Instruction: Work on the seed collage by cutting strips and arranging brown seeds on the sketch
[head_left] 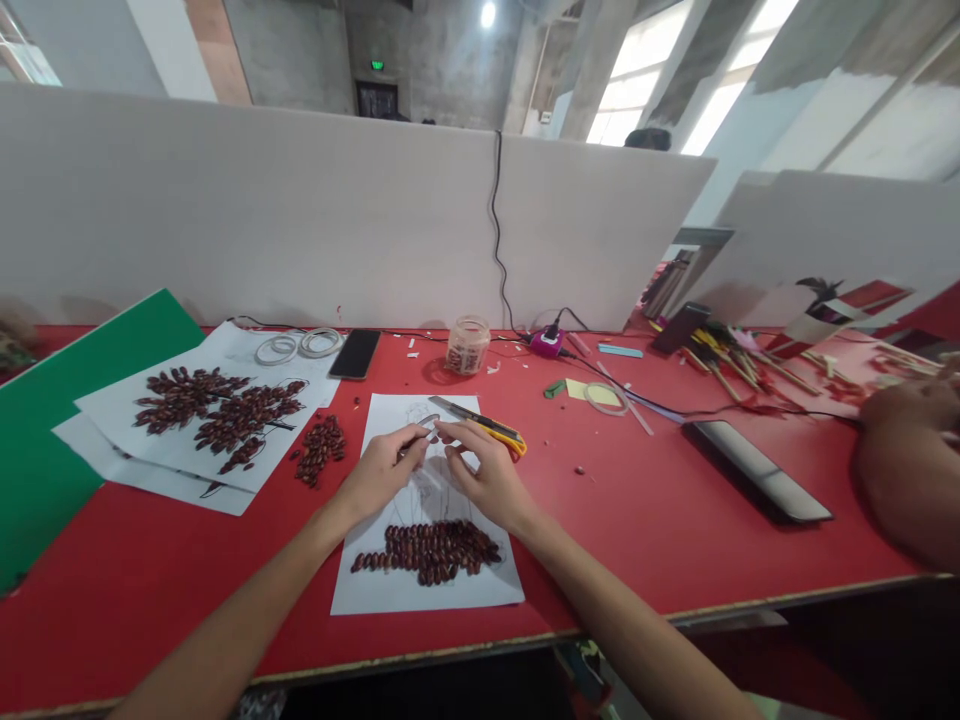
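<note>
Red counter (637, 540), backed by a pale partition (262, 210); concrete walls and bright windows beyond. Head view only.

Location: dark red-brown seeds (442, 550) sit in packed rows on the lower part of a white paper sheet (386, 600), with faint drawn lines above them. Loose seed pile (321, 450) on the counter, left of the sheet. Clear jar (468, 345) beyond the sheet, with dark contents.

Grip: left hand (381, 470) and right hand (491, 475) both over the upper sheet, fingers bent, fingertips brought close together. Something thin and pale shows between them, too small to identify. Cannot tell whether either grip is pinched on it, or how wide the gap is. Yellow-handled knife (495, 430) lies just beyond the right fingers; contact not clear.

Handling (judged): each seed should be very light, hard and smooth; the glossy coat probably slips under a loose pinch. Best hold: thumb and index fingertip across the narrow sides, leaving the underside free. Little risk of crushing. Sheet thin and limp, likely to shift or crease; hold by a bare edge or corner, clear of the rows. Whether the rows are stuck down cannot be told.
</note>
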